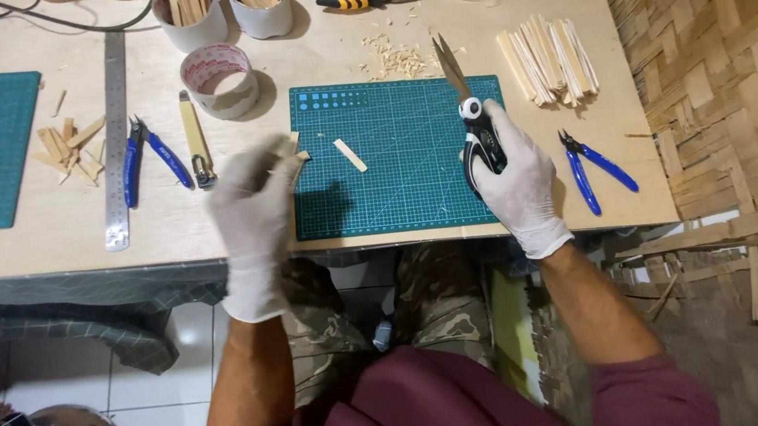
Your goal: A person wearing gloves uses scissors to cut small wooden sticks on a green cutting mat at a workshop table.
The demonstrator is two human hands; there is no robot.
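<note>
While the scissors (471, 111) stand nearly upright over the far right part of the green cutting mat (395, 184), their blades shut and pointing away from the person, the gloved right hand (515, 181) has its grip closed around the black handles. The gloved left hand (253, 202) is blurred at the mat's left edge; its grip looks pinched on a small wooden piece (297, 149), though how firmly cannot be told. A short flat stick (350, 155) lies loose on the mat between the two hands. Just right of the right hand, blue cutters (595, 169) lie on the counter (49, 245), and beyond them sits a pile of wooden sticks (550, 59). Wood chips (397, 58) are scattered past the mat's far edge. Left of the mat lie a utility knife (196, 140), a tape roll (220, 78), blue pliers (149, 156), a steel ruler (115, 141) and wood offcuts (69, 150).
</note>
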